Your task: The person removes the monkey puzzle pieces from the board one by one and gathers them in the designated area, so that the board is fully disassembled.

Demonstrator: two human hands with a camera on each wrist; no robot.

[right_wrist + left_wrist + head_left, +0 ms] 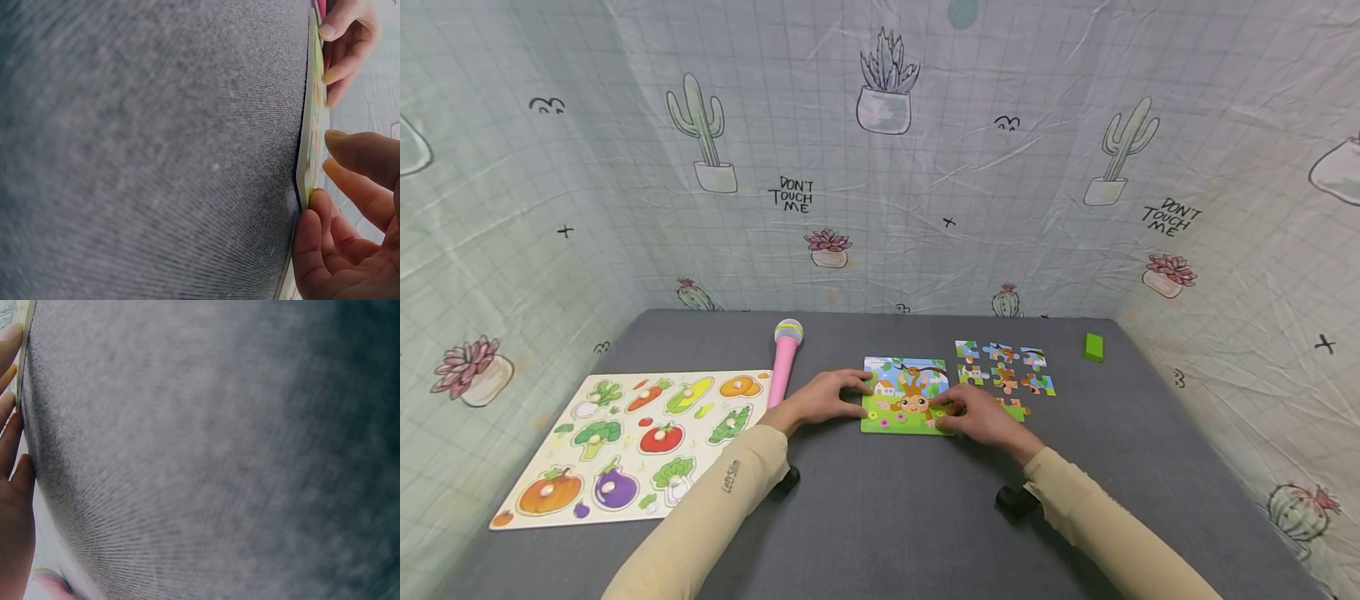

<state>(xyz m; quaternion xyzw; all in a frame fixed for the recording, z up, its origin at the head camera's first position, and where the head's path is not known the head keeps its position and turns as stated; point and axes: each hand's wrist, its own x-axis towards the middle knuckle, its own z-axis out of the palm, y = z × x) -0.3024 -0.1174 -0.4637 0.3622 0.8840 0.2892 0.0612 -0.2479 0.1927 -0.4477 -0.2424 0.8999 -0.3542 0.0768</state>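
A square monkey picture board (904,417) lies flat on the grey table in the head view. My left hand (829,397) is at its left side, thumb and fingers spread along the edge and touching it. Over the board's right side is my right hand (981,414). In the right wrist view its thumb and index finger (362,187) stand apart above the board, while the lower fingers rest at the edge. Several loose jigsaw pieces (1004,379) with monkey picture parts lie just right of the board, the nearest partly hidden behind the right hand.
A white vegetable puzzle board (647,402) lies at the left, partly under the left sleeve. A pink toy microphone (785,358) lies between it and the monkey board. Far right on the table is a green block (1093,347). A printed cloth (880,167) hangs around the table.
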